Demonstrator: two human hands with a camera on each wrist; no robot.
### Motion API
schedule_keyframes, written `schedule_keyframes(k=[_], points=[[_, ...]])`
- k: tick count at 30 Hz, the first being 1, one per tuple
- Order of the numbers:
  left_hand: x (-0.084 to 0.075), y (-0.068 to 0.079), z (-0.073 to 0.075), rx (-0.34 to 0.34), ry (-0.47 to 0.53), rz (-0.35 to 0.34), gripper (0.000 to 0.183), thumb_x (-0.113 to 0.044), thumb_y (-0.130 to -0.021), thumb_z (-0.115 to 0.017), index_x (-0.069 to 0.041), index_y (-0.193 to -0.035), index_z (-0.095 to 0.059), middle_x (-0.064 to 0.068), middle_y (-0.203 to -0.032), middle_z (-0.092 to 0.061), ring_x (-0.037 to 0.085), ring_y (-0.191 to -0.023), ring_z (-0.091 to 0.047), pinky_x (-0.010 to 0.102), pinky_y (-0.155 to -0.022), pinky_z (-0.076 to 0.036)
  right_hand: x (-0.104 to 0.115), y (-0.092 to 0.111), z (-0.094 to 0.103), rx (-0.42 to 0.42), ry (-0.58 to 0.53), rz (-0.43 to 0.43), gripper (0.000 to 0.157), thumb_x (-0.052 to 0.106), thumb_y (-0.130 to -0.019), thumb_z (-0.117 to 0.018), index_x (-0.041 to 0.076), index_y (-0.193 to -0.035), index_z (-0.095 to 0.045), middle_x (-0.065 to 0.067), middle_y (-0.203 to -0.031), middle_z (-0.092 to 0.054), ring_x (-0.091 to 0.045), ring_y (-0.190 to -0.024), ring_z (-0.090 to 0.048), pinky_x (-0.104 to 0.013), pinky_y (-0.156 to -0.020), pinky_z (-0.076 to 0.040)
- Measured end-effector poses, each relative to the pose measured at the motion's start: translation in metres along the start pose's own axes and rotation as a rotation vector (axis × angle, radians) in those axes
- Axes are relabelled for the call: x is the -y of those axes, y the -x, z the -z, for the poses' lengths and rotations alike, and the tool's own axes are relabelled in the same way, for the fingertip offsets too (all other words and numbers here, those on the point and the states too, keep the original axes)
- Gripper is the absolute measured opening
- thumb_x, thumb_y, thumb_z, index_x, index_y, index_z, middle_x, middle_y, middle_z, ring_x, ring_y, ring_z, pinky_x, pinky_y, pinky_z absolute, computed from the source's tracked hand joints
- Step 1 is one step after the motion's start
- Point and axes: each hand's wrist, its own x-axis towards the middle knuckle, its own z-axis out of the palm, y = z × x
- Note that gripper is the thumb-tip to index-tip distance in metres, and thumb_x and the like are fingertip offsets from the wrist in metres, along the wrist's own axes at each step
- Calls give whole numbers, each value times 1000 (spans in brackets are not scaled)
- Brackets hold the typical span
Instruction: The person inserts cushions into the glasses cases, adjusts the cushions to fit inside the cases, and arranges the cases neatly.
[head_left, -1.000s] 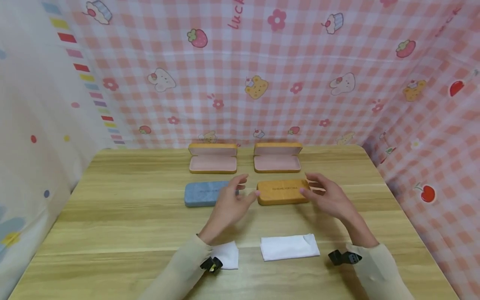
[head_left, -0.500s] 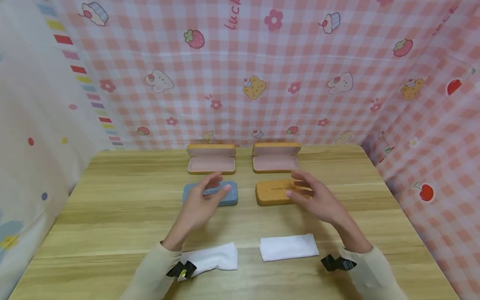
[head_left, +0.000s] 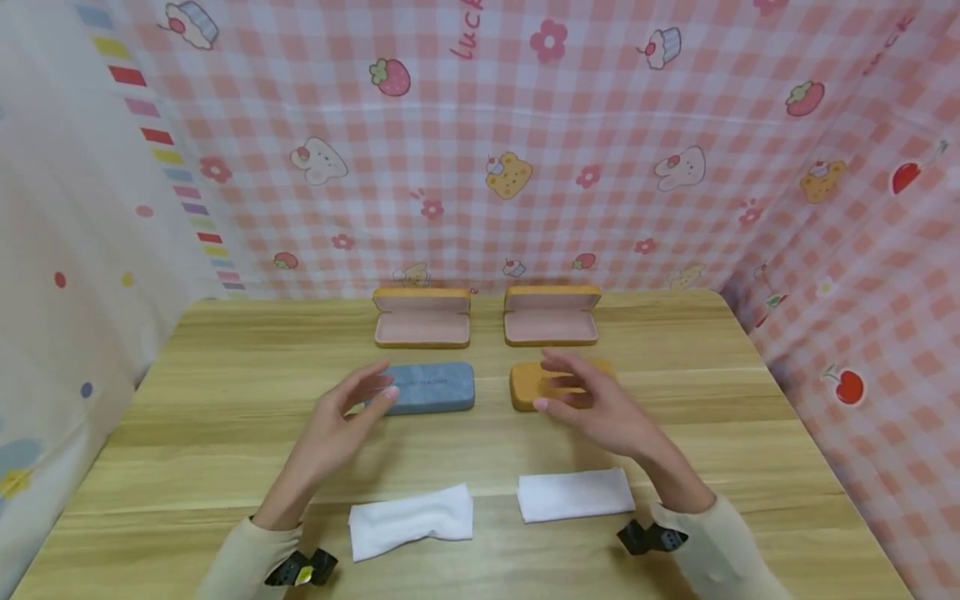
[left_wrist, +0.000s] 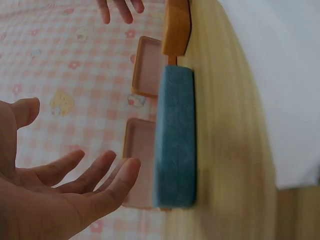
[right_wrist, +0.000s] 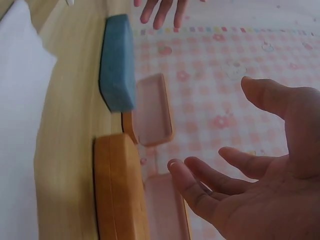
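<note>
A closed blue glasses case (head_left: 431, 388) lies on the table, with my left hand (head_left: 336, 425) at its left end, fingers spread and holding nothing. To its right is a closed orange glasses case (head_left: 525, 387), partly covered in the head view by my right hand (head_left: 600, 408), which is also empty with relaxed fingers. In the left wrist view the left hand (left_wrist: 65, 185) has thumb and fingers well apart beside the blue case (left_wrist: 175, 140). The right wrist view shows the right hand (right_wrist: 265, 180) loosely spread beside the orange case (right_wrist: 120, 190).
Two opened orange cases with pink lining, a left one (head_left: 422, 327) and a right one (head_left: 551, 326), stand behind the closed pair. Nearer the front lie two folded white cloths, a left one (head_left: 412, 522) and a right one (head_left: 575, 496). A checked curtain (head_left: 480, 167) borders the table's back.
My left hand has moved left, off the gap between the closed cases to the blue case's left end, uncovering the left cloth. The right hand has shifted left over the orange case.
</note>
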Motion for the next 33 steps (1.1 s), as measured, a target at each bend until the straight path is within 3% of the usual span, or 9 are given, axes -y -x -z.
schedule_keyframes(k=[3, 12, 22, 27, 33], points=[[6, 5, 7, 12, -16, 16, 55, -43, -104, -59, -20, -153, -48, 13, -146, -59, 32, -134, -57, 49, -105, -52, 3, -3, -8, 30, -11, -8, 71, 31, -96, -74, 20, -157, -39, -16, -154, -49, -37, -136, -55, -54, -112, -48], [30, 18, 24, 86, 12, 110, 56, -39, -103, -62, -6, -148, -51, 19, -136, -63, 32, -116, -65, 34, -86, -62, 6, -10, -39, 103, -38, -45, 68, 25, -97, -73, 12, -156, -41, -17, -148, -54, -35, -131, -57, -48, -108, -51], [46, 38, 32, 202, -10, 225, 55, -34, -98, -70, -3, -141, -58, 17, -134, -66, 15, -101, -67, 29, -76, -60, 3, -13, -69, 182, -21, -58, 67, 29, -95, -75, 11, -153, -47, -11, -139, -62, -29, -123, -62, -39, -102, -55], [49, 43, 30, 261, -65, 199, 44, -27, -96, -73, -2, -132, -65, 12, -117, -72, 11, -88, -64, 24, -68, -55, 0, -12, -82, 209, -17, -50, 64, 28, -95, -76, 8, -149, -50, -11, -133, -64, -28, -118, -63, -38, -98, -57], [49, 49, 26, 312, -125, 150, 38, -21, -91, -79, -2, -122, -69, 6, -98, -67, 9, -79, -57, 20, -65, -48, -4, -8, -96, 249, 1, -40, 58, 22, -94, -77, 5, -145, -54, -12, -127, -65, -25, -111, -64, -36, -92, -58]])
